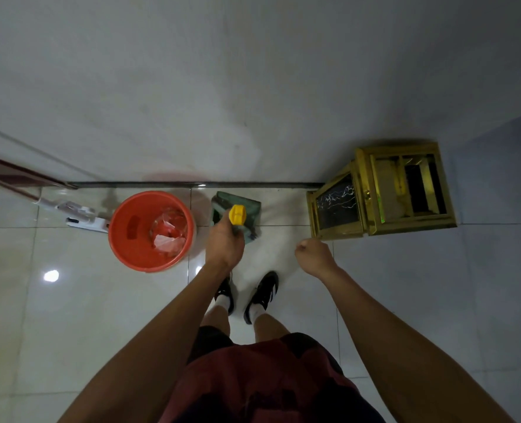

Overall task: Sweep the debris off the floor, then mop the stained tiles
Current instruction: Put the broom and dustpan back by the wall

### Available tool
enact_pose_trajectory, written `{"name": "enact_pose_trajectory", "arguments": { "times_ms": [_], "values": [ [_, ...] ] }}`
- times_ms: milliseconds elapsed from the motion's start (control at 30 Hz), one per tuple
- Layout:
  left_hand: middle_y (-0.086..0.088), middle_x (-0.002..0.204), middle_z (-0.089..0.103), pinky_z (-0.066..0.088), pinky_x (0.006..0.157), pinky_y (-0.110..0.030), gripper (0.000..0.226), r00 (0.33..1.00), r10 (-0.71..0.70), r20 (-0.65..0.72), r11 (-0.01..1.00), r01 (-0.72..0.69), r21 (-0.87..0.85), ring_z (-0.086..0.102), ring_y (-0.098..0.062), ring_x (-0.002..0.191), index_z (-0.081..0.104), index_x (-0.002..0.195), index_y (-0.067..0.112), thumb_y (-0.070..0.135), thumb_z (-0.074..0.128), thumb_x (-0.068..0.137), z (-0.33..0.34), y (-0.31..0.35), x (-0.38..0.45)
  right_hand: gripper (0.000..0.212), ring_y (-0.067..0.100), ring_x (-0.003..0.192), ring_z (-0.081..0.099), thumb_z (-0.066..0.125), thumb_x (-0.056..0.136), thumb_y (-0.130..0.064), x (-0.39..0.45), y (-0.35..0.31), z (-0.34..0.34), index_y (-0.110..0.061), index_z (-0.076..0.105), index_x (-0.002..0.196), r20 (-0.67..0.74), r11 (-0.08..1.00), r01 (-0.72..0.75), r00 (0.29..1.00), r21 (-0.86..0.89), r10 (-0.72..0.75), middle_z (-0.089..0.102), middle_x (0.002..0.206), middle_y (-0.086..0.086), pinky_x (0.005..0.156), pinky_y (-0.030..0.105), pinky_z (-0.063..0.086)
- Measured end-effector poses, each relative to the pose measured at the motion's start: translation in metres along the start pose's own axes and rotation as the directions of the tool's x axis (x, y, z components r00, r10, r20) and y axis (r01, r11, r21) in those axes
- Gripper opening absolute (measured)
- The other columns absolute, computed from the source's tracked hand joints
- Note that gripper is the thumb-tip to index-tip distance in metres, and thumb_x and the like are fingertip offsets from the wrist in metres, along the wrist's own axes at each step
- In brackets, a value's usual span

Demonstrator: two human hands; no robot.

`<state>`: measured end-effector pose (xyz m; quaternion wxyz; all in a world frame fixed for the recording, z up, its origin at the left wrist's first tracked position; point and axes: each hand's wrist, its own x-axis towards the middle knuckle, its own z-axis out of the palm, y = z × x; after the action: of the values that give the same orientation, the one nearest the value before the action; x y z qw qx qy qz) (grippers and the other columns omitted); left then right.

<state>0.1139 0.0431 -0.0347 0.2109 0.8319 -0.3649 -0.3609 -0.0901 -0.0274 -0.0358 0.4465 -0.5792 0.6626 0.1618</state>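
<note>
My left hand (224,244) grips a long handle seen end-on, topped by a yellow cap (237,214). Below it a green dustpan (251,209) stands on the tiles against the wall. My right hand (314,256) hangs to the right of it with loosely curled fingers and holds nothing. An orange bucket (115,239) stands left of the dustpan, with crumpled plastic and paper scraps (167,233) inside. A white flat mop (83,218) lies on the floor left of the bucket, its handle running up to the left.
A gold-framed cabinet with a dark marble panel (406,190) stands in the corner at the right. The white wall (253,102) meets the glossy floor tiles (70,300) just past the bucket. My feet in black shoes (262,293) stand behind the dustpan.
</note>
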Motion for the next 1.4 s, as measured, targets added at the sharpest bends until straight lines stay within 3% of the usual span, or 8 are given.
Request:
{"name": "enact_pose_trajectory", "arguments": {
  "times_ms": [100,167,233,567,933,1133,1267,1400],
  "values": [
    [-0.020,0.102,0.072,0.055,0.076,-0.035,0.021,0.999,-0.032,0.000,0.999,0.032,-0.012,0.068,-0.038,0.092,0.066,0.110,0.000,0.012,0.058,0.093,-0.001,0.007,0.010,0.026,0.026,0.094,0.059,0.046,0.097,-0.015,0.002,0.001,-0.003,-0.020,0.063,0.077,0.021,0.995,0.072,0.997,-0.073,-0.070,0.059,0.083,0.002,0.066,0.026,0.043],
    [-0.022,0.109,0.070,0.058,0.082,-0.045,0.024,0.998,-0.064,0.011,0.998,0.064,-0.004,0.067,-0.041,0.097,0.063,0.111,0.001,0.017,0.058,0.094,-0.004,0.007,0.011,0.035,0.031,0.124,0.056,0.045,0.101,-0.020,0.004,0.004,-0.004,-0.014,0.065,0.129,0.040,0.983,0.128,0.992,-0.134,-0.124,0.061,0.132,0.011,0.099,0.034,0.047],
    [-0.023,0.110,0.070,0.058,0.081,-0.049,0.025,0.995,-0.097,-0.011,0.995,0.097,0.031,0.067,-0.043,0.096,0.060,0.112,0.004,0.020,0.059,0.094,-0.009,0.004,0.010,0.045,0.030,0.135,0.048,0.044,0.103,-0.024,0.002,0.005,-0.004,-0.014,0.052,0.145,0.039,0.964,0.180,0.984,-0.197,-0.176,0.051,0.149,0.011,0.112,0.037,0.039],
    [-0.010,0.100,0.069,0.057,0.079,-0.051,0.027,0.992,-0.035,-0.117,0.999,0.034,-0.018,0.067,-0.035,0.086,0.049,0.125,0.024,0.033,0.048,0.099,-0.050,-0.024,-0.025,0.047,0.029,0.131,0.051,0.047,0.103,-0.033,-0.012,-0.002,0.019,-0.017,0.049,0.147,0.139,0.815,0.362,0.931,-0.452,-0.336,0.055,0.146,0.009,0.108,0.040,0.042],
    [-0.009,0.120,0.069,0.054,0.086,-0.044,0.036,0.989,0.109,-0.101,0.907,-0.057,0.417,0.065,-0.033,0.103,0.056,0.133,0.024,0.033,0.053,0.098,-0.117,-0.130,-0.137,0.049,0.029,0.127,0.054,0.046,0.101,-0.035,-0.086,-0.055,0.119,-0.017,0.047,0.147,0.330,0.576,0.546,0.834,-0.609,-0.442,0.055,0.143,0.010,0.104,0.039,0.044],
    [-0.006,0.134,0.062,0.048,0.094,-0.046,0.046,0.990,-0.005,-0.144,0.891,0.070,0.449,0.056,-0.030,0.120,0.046,0.143,0.024,0.039,0.048,0.100,-0.158,-0.213,-0.218,0.053,0.029,0.135,0.047,0.048,0.102,-0.038,-0.163,-0.093,0.206,-0.018,0.042,0.151,0.428,0.409,0.680,0.715,-0.608,-0.553,0.049,0.149,0.008,0.109,0.043,0.041],
    [-0.007,0.141,0.057,0.045,0.100,-0.047,0.050,0.973,-0.101,-0.208,0.892,0.182,0.415,0.050,-0.030,0.128,0.041,0.148,0.022,0.040,0.044,0.102,-0.196,-0.263,-0.270,0.039,0.028,0.116,0.060,0.052,0.099,-0.041,-0.211,-0.134,0.255,-0.024,0.055,0.135,0.463,0.298,0.760,0.605,-0.577,-0.647,0.064,0.126,0.005,0.097,0.041,0.049],
    [-0.007,0.143,0.055,0.044,0.101,-0.047,0.051,0.943,-0.190,-0.273,0.883,0.286,0.372,0.049,-0.030,0.129,0.038,0.150,0.022,0.041,0.041,0.103,-0.232,-0.309,-0.313,0.039,0.032,0.111,0.062,0.051,0.098,-0.045,-0.247,-0.178,0.291,-0.025,0.058,0.130,0.504,0.196,0.788,0.541,-0.584,-0.673,0.063,0.125,0.006,0.093,0.043,0.052]
  ]
}}
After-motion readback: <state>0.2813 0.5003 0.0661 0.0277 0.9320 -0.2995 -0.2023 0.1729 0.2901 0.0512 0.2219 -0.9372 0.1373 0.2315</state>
